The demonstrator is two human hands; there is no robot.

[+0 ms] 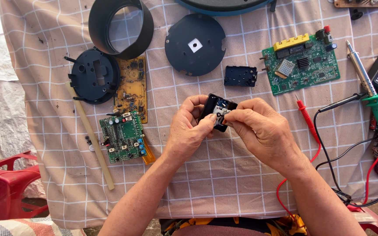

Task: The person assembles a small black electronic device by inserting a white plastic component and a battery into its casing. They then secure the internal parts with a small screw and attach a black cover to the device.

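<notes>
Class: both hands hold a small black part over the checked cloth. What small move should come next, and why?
Probably ease the metal piece out with the right hand, since its fingers already pinch it. The left hand grips the small black plastic housing, holding it above the checked cloth.

Both hands (224,129) on small black module (216,111)

Small black module (215,110), tilted, above checked cloth (224,175)
</notes>
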